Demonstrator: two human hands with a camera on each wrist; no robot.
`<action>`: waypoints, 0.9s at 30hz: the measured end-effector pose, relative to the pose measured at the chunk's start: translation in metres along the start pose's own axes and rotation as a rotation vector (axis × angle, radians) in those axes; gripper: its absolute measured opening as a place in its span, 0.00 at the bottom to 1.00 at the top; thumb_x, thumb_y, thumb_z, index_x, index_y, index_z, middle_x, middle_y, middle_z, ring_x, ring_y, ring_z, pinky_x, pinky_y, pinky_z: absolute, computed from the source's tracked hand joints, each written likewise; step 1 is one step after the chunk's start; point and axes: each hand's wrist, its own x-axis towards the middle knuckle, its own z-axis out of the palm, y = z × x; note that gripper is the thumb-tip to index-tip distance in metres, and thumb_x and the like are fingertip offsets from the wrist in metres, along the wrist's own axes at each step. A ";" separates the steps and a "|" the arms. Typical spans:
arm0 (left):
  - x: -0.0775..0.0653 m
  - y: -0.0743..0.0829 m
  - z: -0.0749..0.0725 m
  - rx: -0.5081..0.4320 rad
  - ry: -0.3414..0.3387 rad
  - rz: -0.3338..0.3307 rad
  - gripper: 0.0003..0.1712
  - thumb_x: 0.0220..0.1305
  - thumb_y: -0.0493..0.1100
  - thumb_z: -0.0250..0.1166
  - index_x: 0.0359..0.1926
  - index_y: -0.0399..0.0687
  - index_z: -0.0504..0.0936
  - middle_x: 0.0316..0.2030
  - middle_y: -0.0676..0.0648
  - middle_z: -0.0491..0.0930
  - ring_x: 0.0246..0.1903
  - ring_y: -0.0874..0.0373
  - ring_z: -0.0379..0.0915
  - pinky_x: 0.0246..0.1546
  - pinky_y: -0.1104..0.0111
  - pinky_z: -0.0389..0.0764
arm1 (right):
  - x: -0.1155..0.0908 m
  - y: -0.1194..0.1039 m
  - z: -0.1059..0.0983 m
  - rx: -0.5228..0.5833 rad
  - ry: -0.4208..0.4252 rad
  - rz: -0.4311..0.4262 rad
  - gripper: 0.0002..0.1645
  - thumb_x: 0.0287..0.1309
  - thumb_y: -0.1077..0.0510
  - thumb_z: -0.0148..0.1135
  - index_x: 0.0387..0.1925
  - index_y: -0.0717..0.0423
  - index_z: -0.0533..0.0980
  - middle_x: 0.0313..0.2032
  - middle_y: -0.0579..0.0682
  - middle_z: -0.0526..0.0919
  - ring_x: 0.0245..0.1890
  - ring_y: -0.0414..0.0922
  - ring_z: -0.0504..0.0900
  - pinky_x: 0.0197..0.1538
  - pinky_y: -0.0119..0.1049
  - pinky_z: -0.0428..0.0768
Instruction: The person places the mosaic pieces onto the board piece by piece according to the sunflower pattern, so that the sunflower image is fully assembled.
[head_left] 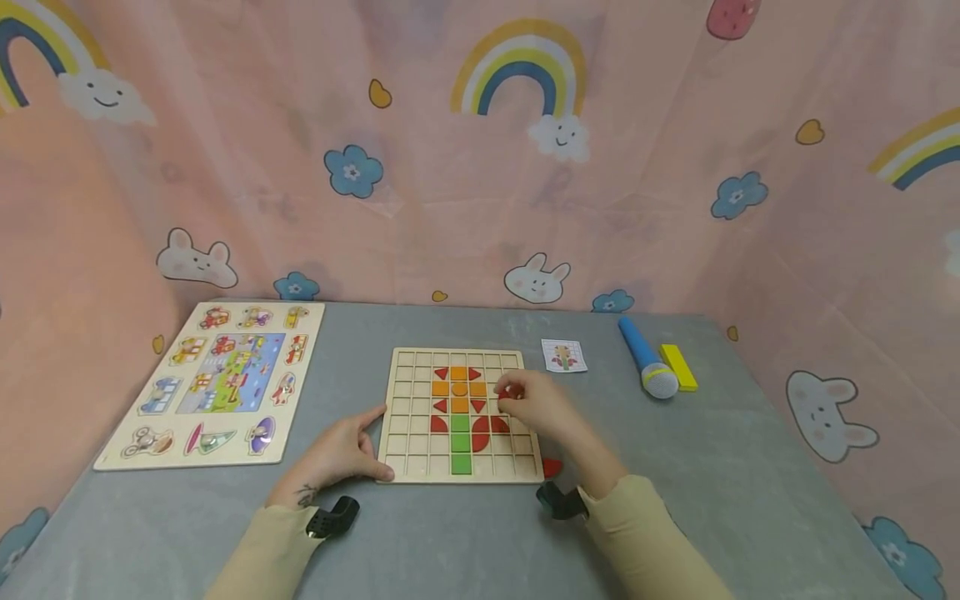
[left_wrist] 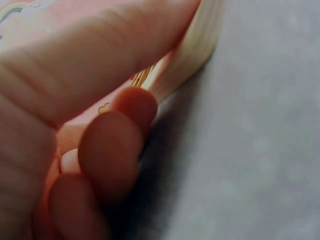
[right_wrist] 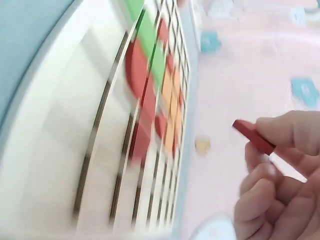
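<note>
A square wooden grid board [head_left: 408,442] lies on the table, with orange squares [head_left: 459,374], green squares [head_left: 460,442] and several red pieces [head_left: 480,435] set in its middle cells. My left hand [head_left: 336,454] touches the board's left side and near-left corner with index finger and thumb; its other fingers curl loosely beneath, as the left wrist view shows. Over the right half of the board, my right hand [head_left: 543,408] pinches a small red block [right_wrist: 253,136] between thumb and fingertips. That block is clear of the board, and its full outline is partly hidden by the fingers.
Another red piece [head_left: 552,467] lies by the board's right edge, beneath the right forearm. A small picture card [head_left: 564,356], a blue toy microphone [head_left: 647,358] and a yellow block [head_left: 678,367] lie to the right. A picture puzzle board [head_left: 300,425] occupies the left side.
</note>
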 end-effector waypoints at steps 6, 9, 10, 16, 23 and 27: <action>0.000 0.000 0.000 0.018 0.001 -0.003 0.64 0.30 0.41 0.80 0.70 0.42 0.55 0.14 0.50 0.74 0.12 0.63 0.63 0.15 0.70 0.65 | 0.026 -0.034 0.040 -0.003 -0.078 -0.155 0.06 0.49 0.65 0.65 0.23 0.55 0.77 0.23 0.46 0.77 0.25 0.41 0.71 0.29 0.31 0.71; 0.000 0.000 -0.001 0.024 0.002 -0.003 0.64 0.30 0.42 0.80 0.70 0.43 0.55 0.14 0.50 0.74 0.13 0.63 0.63 0.16 0.70 0.65 | 0.033 -0.046 0.057 -0.062 -0.158 -0.190 0.06 0.51 0.64 0.65 0.22 0.54 0.77 0.23 0.45 0.77 0.23 0.40 0.71 0.28 0.30 0.71; 0.000 0.000 -0.001 0.026 0.002 -0.003 0.64 0.30 0.42 0.80 0.70 0.43 0.55 0.14 0.50 0.74 0.13 0.63 0.63 0.16 0.70 0.65 | 0.035 -0.049 0.061 -0.096 -0.177 -0.203 0.06 0.51 0.64 0.65 0.22 0.54 0.78 0.23 0.45 0.78 0.23 0.40 0.71 0.28 0.30 0.71; 0.000 0.001 -0.001 0.034 0.003 -0.004 0.64 0.30 0.42 0.80 0.70 0.42 0.55 0.13 0.51 0.73 0.13 0.64 0.63 0.16 0.70 0.64 | 0.041 -0.058 0.074 -0.310 -0.214 -0.213 0.06 0.53 0.60 0.65 0.23 0.49 0.81 0.23 0.41 0.78 0.22 0.38 0.71 0.27 0.29 0.69; 0.000 0.002 -0.001 0.038 0.006 -0.015 0.64 0.29 0.43 0.81 0.70 0.42 0.55 0.13 0.51 0.73 0.12 0.64 0.63 0.16 0.70 0.64 | 0.045 -0.058 0.079 -0.412 -0.205 -0.219 0.05 0.53 0.59 0.65 0.26 0.47 0.83 0.26 0.40 0.81 0.24 0.37 0.72 0.29 0.29 0.70; 0.000 0.003 0.000 0.028 0.009 -0.020 0.64 0.29 0.42 0.80 0.70 0.43 0.55 0.13 0.50 0.73 0.13 0.63 0.63 0.16 0.70 0.65 | 0.045 -0.057 0.081 -0.446 -0.203 -0.224 0.05 0.54 0.59 0.64 0.30 0.47 0.85 0.31 0.41 0.83 0.26 0.37 0.73 0.30 0.30 0.71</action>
